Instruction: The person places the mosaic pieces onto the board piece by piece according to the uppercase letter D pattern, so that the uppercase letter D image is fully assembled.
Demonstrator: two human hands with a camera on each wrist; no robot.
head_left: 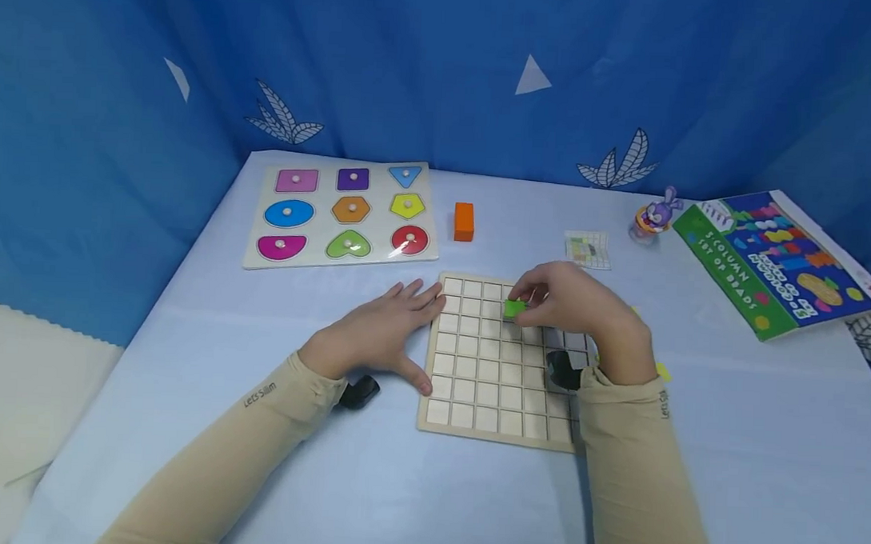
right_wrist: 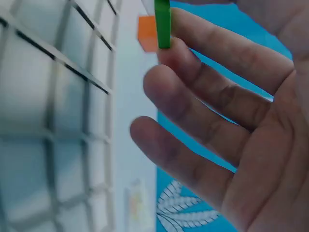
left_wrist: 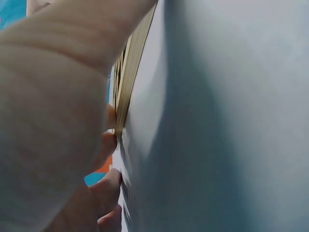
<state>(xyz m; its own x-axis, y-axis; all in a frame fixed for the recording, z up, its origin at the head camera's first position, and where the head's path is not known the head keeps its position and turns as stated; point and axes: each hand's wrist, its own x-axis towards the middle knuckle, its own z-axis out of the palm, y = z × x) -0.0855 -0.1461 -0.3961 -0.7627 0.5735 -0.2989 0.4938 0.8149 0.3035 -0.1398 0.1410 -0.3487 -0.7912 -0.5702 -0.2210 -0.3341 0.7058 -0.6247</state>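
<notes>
A square wooden grid board lies in front of me, its cells pale. My left hand rests against the board's left edge, fingers spread and thumb lower down; in the left wrist view its fingertips touch the wooden side. Over the upper part of the board, my right hand pinches a small green tile between thumb and fingers. The right wrist view shows the green tile edge-on, with the other fingers loosely extended. My right forearm hides the board's lower right part.
A shape puzzle board with knobbed pieces lies at the back left. Beside it stands an orange block. A small pattern card, a purple rabbit figure and a toy box are at the right. Yellow pieces peek out beside my right wrist.
</notes>
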